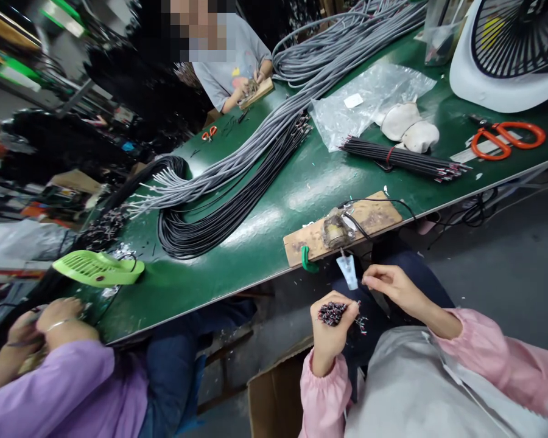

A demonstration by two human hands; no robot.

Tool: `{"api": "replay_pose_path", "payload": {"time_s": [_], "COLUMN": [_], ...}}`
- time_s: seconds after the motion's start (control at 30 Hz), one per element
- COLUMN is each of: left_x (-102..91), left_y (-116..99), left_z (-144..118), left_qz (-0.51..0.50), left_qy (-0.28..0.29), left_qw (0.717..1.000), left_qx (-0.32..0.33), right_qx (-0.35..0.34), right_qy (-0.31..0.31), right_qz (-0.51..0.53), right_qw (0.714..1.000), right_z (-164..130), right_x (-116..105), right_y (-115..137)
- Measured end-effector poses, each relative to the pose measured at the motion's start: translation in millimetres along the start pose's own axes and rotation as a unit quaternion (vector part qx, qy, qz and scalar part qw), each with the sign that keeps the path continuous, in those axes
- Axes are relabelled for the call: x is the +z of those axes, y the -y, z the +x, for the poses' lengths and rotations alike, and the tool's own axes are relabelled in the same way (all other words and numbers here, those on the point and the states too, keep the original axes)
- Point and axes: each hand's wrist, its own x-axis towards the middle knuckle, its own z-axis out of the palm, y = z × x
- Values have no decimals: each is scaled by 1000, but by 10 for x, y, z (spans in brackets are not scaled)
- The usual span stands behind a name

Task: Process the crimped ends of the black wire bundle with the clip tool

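The bunch of wires (331, 312) is in my left hand (327, 339), low in front of my lap; my fingers curl around it in a fist, my thumb lies along its side, and the cut ends point up at me; a few wires poke out past my thumb. My right hand (399, 291) is up just beside it, with the wrist a little bent and the fingers pointing left; the thumb and fingertips are close together, but I cannot tell if they pinch anything. Near those fingertips is a pale blue tip (347, 272); it sticks out from a little motor (335, 233) on a wooden board (378, 213); a green clamp (305, 259) is at the board's near edge. Farther off on the green table (274, 237) lie a tied black bundle (408, 161), orange scissors (506, 140) and long gray cables (256, 134).
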Motion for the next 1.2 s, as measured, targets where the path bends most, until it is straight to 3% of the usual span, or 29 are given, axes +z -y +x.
{"api": "replay_pose_path", "payload": {"time_s": [0.17, 0.27, 0.37, 0.5, 0.6, 0.7, 0.87, 1.0, 1.1, 1.2], "left_x": [74, 128, 145, 137, 139, 144, 127, 104, 85, 69], "left_y": [117, 168, 159, 156, 203, 234, 178, 95, 41, 9], "left_z": [-105, -151, -157, -153, -166, -171, -133, -113, -113, -98], "left_qz": [-73, -70, -53, -87, -155, -146, -65, -36, -14, 3], "left_qy": [11, 9, 4, -8, 0, -13, -71, -57, -71, -100], "left_qw": [993, 992, 994, 991, 982, 985, 994, 998, 997, 994], "left_qx": [-95, -105, -99, -98, -110, -95, -57, -19, 9, 43], "right_qx": [-156, -206, -219, -173, -89, -14, -30, 7, 12, 32], "right_qy": [35, 63, 37, -16, 27, 73, 71, 144, 77, 77], "right_qz": [-218, -251, -247, -198, -54, 61, -61, -13, 20, 103], "right_qw": [963, 944, 943, 965, 994, 995, 995, 989, 997, 991], "right_z": [-180, -205, -206, -182, -150, -136, -143, -42, 114, 265], "right_x": [98, 184, 224, 216, 221, 239, 185, 99, 97, 183], "right_y": [306, 397, 378, 196, 21, -44, 127, 201, 192, 185]}}
